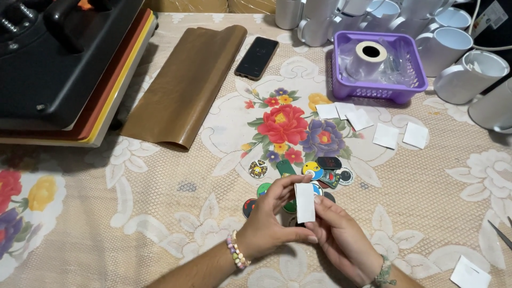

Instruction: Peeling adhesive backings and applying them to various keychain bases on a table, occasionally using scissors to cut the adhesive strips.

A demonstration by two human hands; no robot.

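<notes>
My left hand (266, 221) and my right hand (341, 237) meet low in the middle of the view, both pinching a small white rectangular paper piece (305, 202) held upright between the fingertips. Just beyond the hands lies a cluster of several small printed tags (314, 169), round and oblong, in many colours, on the floral tablecloth (160, 213). Some tags are partly hidden under my fingers.
Several white paper squares (385, 135) lie to the right. A purple basket (410, 66) holds a tape roll (369, 53). White mugs (469, 74) crowd the back right. A phone (257, 57), a brown sheet (184, 85) and a heat press (64, 64) sit at left.
</notes>
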